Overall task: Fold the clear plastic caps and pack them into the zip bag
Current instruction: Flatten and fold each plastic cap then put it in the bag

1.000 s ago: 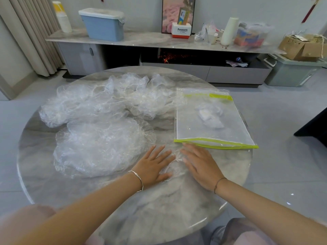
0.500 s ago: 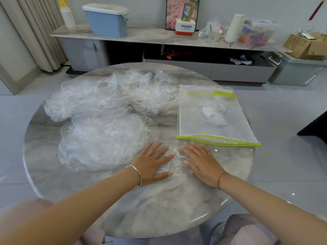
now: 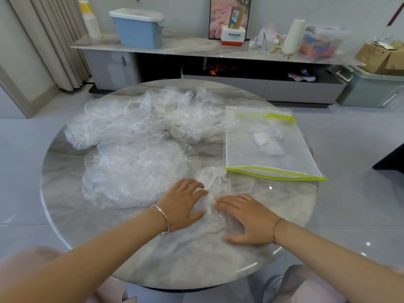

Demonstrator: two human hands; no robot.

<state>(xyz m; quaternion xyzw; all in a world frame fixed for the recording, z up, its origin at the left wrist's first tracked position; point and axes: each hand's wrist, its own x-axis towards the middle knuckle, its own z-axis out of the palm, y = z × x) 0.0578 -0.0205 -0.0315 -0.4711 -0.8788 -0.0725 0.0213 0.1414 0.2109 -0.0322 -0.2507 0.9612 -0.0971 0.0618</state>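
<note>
Clear plastic caps lie in a loose, crumpled heap on the far left part of the round marble table, and one wide cap is spread flatter just on the near side of this heap. A smaller cap is gathered into a narrow wrinkled strip at the near middle, and I press it down from both sides. My left hand lies flat on its left part and my right hand flat on its right part, with the fingers straight and curled round nothing. The far tip of this cap touches the near left corner of the zip bag, which lies flat on the right side of the table. Inside the bag I see one whitish folded bundle, in the far half. The bag has a yellow-green band along its far edge and two green lines along its near edge; I cannot tell which end is the mouth. Its near right corner reaches past the table rim. Bare marble shows on the near side of my hands and between my right hand and the bag. Beyond the table, a low cabinet carries a blue bin with a white lid, a white and red box with the word Panasonic, and a clear tub holding coloured things that I cannot make out. At the far right a cardboard box sits on a grey crate.
</note>
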